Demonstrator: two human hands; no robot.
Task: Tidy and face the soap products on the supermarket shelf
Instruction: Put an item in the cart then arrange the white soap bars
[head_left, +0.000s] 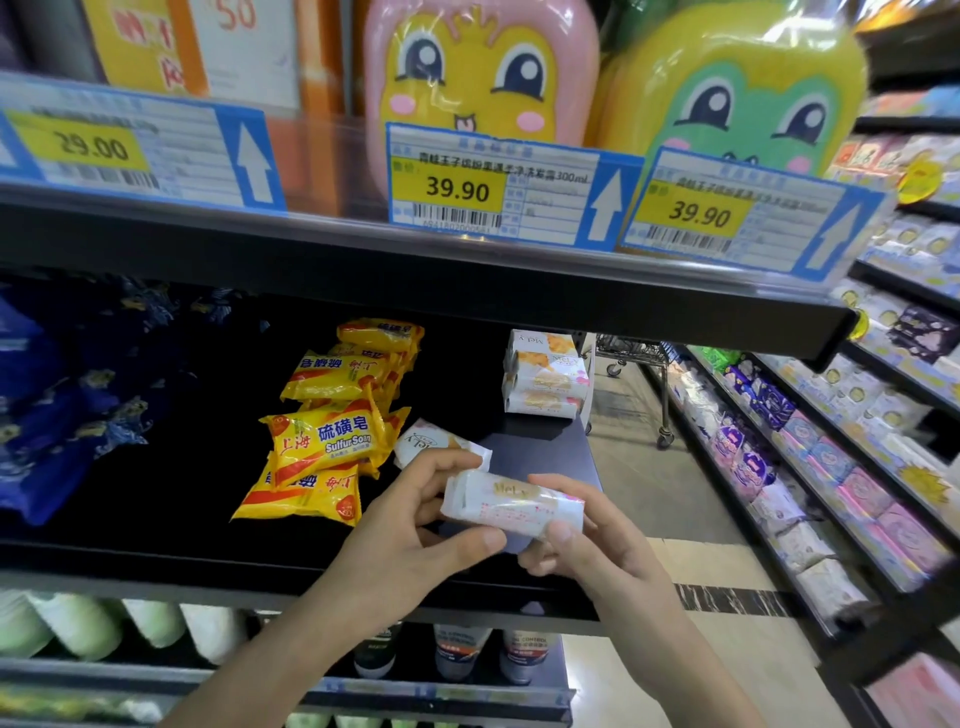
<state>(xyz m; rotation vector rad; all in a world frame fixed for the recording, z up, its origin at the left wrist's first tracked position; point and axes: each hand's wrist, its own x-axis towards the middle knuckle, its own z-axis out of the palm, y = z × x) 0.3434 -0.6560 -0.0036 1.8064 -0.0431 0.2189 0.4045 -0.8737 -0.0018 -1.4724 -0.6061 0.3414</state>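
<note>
Out to the left of my grip sits the pile of yellow soap packets (324, 441), leaning and overlapping, one or two upside down. Just beyond my left hand (410, 525) a loose white soap bar (436, 441) lies skewed on the shelf (540, 452). In the grip itself, both hands hold another white soap bar (511, 506) out in front of the shelf edge: left thumb under its near edge, left fingers curled over the far end, right hand (582, 540) pinching the other end, label towards me. Neither hand is open wide; both are closed narrow round the bar. Up and to the right stands the neat stack of white soap bars (545, 382). I judge I'm mid-step, orienting this bar. Next move calls for carrying it back and right onto that stack, label forward, then fetching the skewed one.
</note>
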